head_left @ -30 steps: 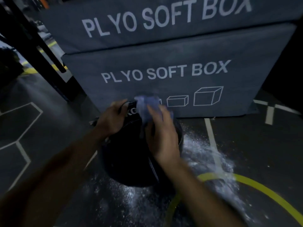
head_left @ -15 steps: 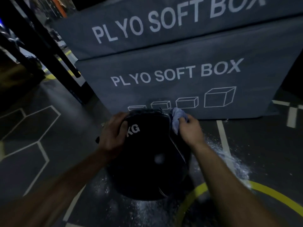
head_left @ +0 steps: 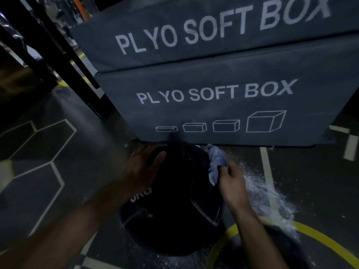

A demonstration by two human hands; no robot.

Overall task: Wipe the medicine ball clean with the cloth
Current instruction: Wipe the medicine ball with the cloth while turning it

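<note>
Matt stitched ball (head_left: 174,206), soft cloth (head_left: 215,162)

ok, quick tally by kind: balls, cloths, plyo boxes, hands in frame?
Medicine ball: 1
Cloth: 1
Plyo soft boxes: 2, upper stacked on lower
Hands: 2, left hand resting on the ball, right hand pinching the cloth
Total: 6
</note>
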